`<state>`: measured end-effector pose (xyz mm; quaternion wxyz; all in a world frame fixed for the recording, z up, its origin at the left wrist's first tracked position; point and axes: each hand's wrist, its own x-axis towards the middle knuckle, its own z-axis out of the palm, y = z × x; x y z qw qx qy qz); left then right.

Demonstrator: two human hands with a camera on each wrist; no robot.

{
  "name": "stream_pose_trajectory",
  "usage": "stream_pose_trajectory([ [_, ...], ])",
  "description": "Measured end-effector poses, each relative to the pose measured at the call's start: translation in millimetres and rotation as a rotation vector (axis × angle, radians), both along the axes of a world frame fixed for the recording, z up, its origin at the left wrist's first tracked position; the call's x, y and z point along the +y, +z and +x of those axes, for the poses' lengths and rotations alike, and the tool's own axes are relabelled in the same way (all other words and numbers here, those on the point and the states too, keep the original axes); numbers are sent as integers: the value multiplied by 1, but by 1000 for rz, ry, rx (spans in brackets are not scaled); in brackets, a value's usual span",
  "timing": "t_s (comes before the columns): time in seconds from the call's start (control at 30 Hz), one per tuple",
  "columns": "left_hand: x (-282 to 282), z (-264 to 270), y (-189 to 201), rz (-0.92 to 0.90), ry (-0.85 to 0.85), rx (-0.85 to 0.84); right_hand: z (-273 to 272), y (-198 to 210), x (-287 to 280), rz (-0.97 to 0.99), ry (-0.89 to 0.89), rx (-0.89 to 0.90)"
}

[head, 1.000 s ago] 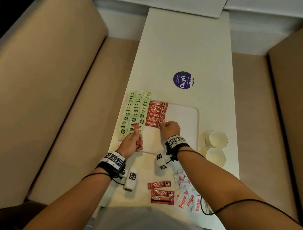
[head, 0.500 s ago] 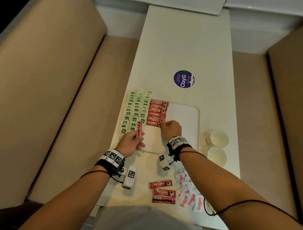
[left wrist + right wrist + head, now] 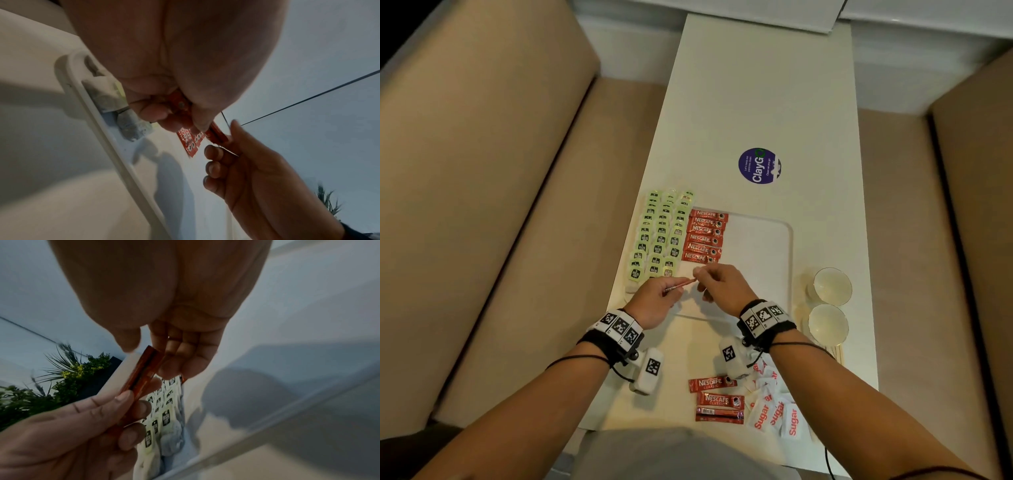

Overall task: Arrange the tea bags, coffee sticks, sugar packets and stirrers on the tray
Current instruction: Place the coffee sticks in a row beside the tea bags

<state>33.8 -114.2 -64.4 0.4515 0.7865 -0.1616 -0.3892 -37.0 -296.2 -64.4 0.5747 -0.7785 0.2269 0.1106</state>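
My left hand [image 3: 674, 291] grips red coffee sticks [image 3: 681, 285] over the near left of the white tray [image 3: 760, 246], their free end pointing right. My right hand [image 3: 698, 274] meets that end, and in the right wrist view its thumb and fingers pinch the tip of a coffee stick [image 3: 144, 369]. On the tray lie rows of green tea bags [image 3: 661, 236] and a column of coffee sticks [image 3: 705, 236]. Three more coffee sticks [image 3: 717, 399] and a heap of sugar packets [image 3: 774, 411] lie on the table near me. Wooden stirrers [image 3: 837, 353] lie at the right.
Two white cups [image 3: 832, 286] stand right of the tray by the table's right edge. A purple round sticker [image 3: 758, 166] lies beyond the tray. Beige bench seats flank the narrow white table [image 3: 756, 85]. The tray's right half is bare.
My left hand swung its sticks from upright over the tea bags to pointing right. My right hand drew back from the coffee column and took hold of their tip.
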Motion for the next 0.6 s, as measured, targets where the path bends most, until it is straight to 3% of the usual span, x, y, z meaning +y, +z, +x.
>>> stream_pose_trajectory([
  [0.1,0,0,-1,0,-38,-4,-4,-5,0,-2,-9,-4],
  [0.4,2,1,-4,1,155,-11,-15,-7,-6,67,-132,-7],
  [0.6,2,2,-4,-8,192,19,-23,-3,-7,109,-156,22],
])
